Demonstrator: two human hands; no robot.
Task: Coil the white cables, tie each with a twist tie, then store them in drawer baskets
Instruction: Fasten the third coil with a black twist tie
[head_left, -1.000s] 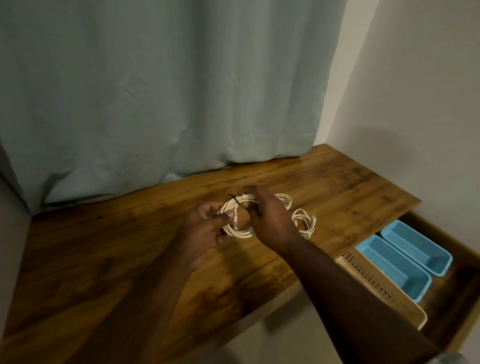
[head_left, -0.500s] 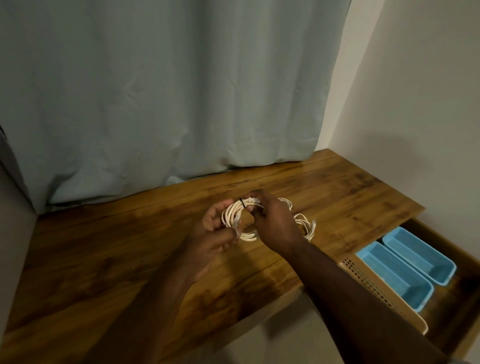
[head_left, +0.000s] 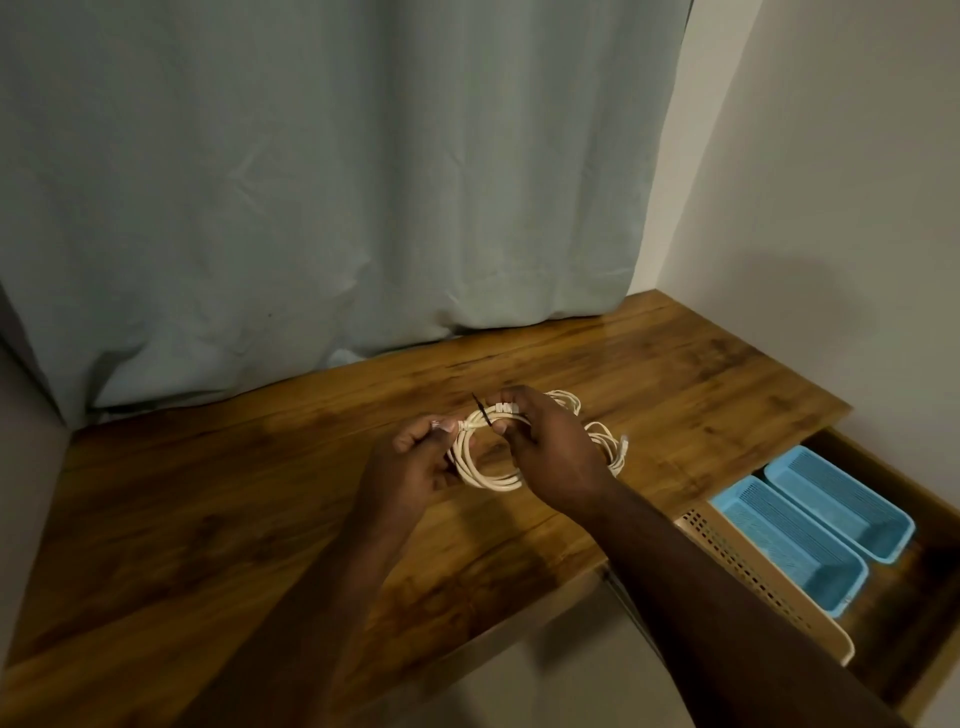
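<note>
held above the desk (head_left: 208, 499): white coil (head_left: 480, 470), left grip (head_left: 410, 462) pinching its left rim, right grip (head_left: 545, 452) clenched on the top beside the black twist tie (head_left: 480, 413). blue baskets (head_left: 810, 535) down right, nearer the right grip.

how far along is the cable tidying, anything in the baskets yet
Partly done. One white cable coil is wound; the left hand and right hand hold it while fitting the black twist tie. A second cable bundle lies on the desk behind the right hand; whether it is tied is hidden. Both blue baskets in the open drawer look empty, so storing remains.
</note>
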